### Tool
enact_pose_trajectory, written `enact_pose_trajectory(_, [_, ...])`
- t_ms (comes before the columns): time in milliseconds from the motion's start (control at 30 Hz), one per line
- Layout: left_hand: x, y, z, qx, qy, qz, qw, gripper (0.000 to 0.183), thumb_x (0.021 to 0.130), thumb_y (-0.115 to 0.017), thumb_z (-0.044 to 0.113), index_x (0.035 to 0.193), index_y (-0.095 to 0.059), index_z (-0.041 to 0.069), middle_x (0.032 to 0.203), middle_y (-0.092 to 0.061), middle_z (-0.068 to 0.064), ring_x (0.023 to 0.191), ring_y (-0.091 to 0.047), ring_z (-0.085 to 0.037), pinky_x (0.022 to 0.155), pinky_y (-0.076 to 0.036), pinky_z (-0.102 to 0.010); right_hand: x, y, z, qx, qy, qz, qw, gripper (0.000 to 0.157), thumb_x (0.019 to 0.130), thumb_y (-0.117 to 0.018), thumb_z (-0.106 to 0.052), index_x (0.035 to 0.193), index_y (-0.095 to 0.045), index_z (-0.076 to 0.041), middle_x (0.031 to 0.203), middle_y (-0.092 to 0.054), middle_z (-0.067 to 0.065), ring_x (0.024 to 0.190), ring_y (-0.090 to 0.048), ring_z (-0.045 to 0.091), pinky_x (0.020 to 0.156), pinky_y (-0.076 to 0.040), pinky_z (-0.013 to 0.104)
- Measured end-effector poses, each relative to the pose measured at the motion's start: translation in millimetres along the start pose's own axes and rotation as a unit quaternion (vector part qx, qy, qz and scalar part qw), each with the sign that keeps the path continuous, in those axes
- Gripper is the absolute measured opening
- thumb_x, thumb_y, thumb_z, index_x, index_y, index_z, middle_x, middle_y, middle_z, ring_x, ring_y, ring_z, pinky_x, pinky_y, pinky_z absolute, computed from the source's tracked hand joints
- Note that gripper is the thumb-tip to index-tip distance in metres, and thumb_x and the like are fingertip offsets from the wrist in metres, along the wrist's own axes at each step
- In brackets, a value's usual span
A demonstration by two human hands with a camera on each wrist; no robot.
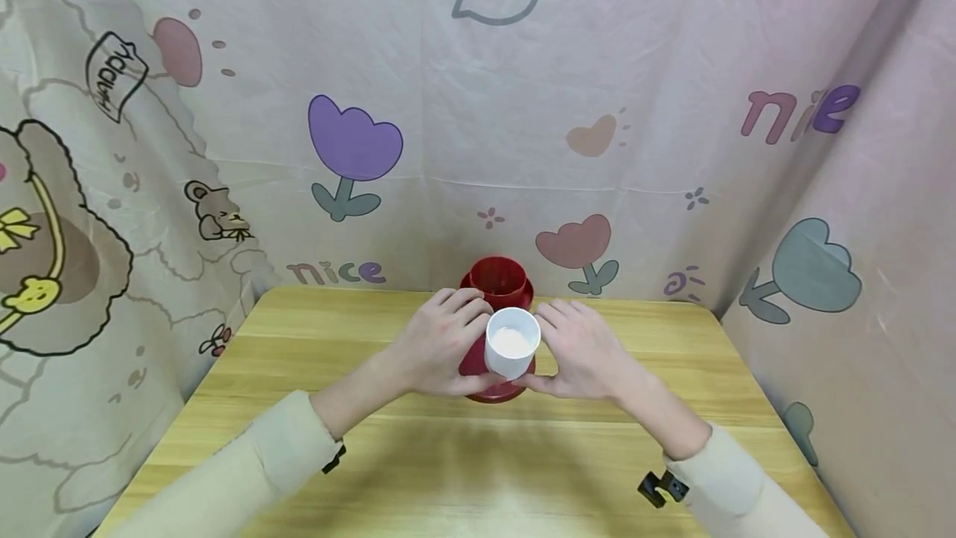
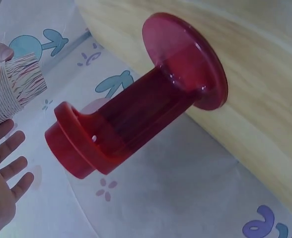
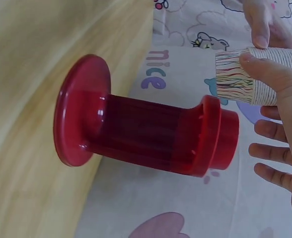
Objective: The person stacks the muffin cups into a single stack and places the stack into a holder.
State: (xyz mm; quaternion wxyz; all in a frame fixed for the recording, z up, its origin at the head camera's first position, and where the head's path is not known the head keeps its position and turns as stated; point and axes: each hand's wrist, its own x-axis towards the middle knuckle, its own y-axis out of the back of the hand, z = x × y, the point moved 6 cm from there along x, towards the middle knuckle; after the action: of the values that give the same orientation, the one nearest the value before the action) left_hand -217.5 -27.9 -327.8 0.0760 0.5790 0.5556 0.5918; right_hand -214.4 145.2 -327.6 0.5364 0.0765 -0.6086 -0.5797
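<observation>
Both hands hold a stack of white paper cups, thumbs on the near side and the other fingers spread along the far side. My left hand [image 1: 446, 345] grips its left side and my right hand [image 1: 581, 349] its right. From above, the top cup's open mouth [image 1: 512, 342] faces up. Layered rims and thin coloured lines show on the stack [image 3: 280, 62] in the right wrist view. Just beyond it stands a red translucent dispenser-like tube [image 2: 141, 111] with a round base [image 2: 185, 59] and a collared top [image 1: 497, 275]. Side views show the stack higher than that top.
The dispenser stands near the back of a light wooden table [image 1: 336, 447]. Printed cloth [image 1: 448, 106] hangs behind the table and along both sides. Black mounts sit at each sleeve, such as the right one [image 1: 663, 488].
</observation>
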Motion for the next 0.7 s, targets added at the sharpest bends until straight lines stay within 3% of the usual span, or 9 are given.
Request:
enact_pose_trajectory(400, [17.1, 10.2, -19.3, 0.003, -0.003, 0.006, 1.0000, 0.064, 0.078, -0.077, 0.068, 0.109, -0.072, 0.012, 0.109, -0.072, -0.002, 0.114, -0.065, -0.024, 0.095, -0.056, -0.039, 20.3, 10.8, 13.6, -0.011, 0.008, 0.037, 0.999, 0.071, 0.065, -0.089, -0.064, 0.105, -0.067, -0.010, 0.093, -0.065, 0.001, 0.082, -0.060, 0.019, 0.069, -0.055, 0.032])
enact_pose_trajectory(700, [31.3, 19.0, -32.2, 0.013, -0.008, 0.011, 0.9998, 0.063, 0.078, -0.079, 0.066, 0.108, -0.071, 0.010, 0.108, -0.072, -0.004, 0.113, -0.064, -0.025, 0.095, -0.057, -0.041, 36.5, 19.5, 25.6, -0.008, -0.007, 0.023, 1.000, 0.074, 0.065, -0.091, -0.063, 0.109, -0.066, -0.009, 0.092, -0.063, 0.002, 0.080, -0.056, 0.020, 0.066, -0.049, 0.032])
